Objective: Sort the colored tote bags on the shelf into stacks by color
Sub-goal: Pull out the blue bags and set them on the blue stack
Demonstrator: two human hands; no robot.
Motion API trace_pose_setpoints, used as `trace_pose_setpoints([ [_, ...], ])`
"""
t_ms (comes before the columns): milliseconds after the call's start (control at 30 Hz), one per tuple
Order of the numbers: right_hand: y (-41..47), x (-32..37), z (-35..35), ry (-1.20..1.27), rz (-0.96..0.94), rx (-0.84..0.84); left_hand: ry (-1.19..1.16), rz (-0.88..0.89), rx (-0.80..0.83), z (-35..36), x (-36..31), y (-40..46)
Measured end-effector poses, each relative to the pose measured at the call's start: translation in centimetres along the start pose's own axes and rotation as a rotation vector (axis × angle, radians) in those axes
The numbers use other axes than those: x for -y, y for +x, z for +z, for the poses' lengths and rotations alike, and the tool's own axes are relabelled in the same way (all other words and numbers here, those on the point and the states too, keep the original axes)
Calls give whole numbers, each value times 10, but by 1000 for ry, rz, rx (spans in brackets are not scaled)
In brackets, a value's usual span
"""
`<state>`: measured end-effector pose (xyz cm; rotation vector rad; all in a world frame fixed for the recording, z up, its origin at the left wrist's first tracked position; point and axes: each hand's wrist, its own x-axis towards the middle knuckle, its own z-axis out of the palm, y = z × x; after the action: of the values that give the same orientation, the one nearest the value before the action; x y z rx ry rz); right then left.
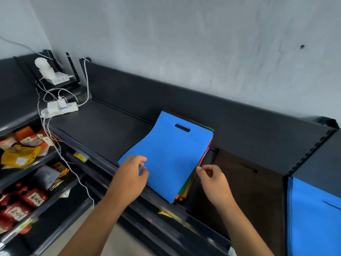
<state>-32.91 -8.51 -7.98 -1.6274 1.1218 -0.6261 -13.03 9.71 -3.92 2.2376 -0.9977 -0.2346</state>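
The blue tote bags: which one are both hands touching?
The blue bag atop the mixed pile; the other blue bag lies far right, beyond the brown bag, untouched.

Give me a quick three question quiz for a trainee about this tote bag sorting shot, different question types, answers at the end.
1. True or false: the top bag of the mixed pile is blue.
2. Which hand pinches at the pile's right edge? A. left hand B. right hand
3. Fill in: just right of the pile lies a dark ____ bag.

Key: 1 true. 2 B. 3 brown.
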Motion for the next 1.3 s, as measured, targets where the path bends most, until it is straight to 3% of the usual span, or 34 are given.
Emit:
trace_pose_setpoints([
  [200,31,12,29,32,102,-102,111,69,76,0,10,63],
  [400,37,12,53,43,190,-205,210,89,390,13,21,112],
  [567,35,15,67,92,248,-351,333,267,546,23,25,119],
  [700,24,22,65,158,293,-426,200,325,519,9,32,128],
  [867,-8,24,68,239,310,-561,264,397,545,-6,56,145],
  [1033,-34,30,78,299,394,-496,208,561,568,-15,58,136],
  [1133,-43,30,79,273,381,-589,147,548,570,-20,63,140],
  [1300,-51,35,87,322,372,-629,276,620,577,-25,67,138],
])
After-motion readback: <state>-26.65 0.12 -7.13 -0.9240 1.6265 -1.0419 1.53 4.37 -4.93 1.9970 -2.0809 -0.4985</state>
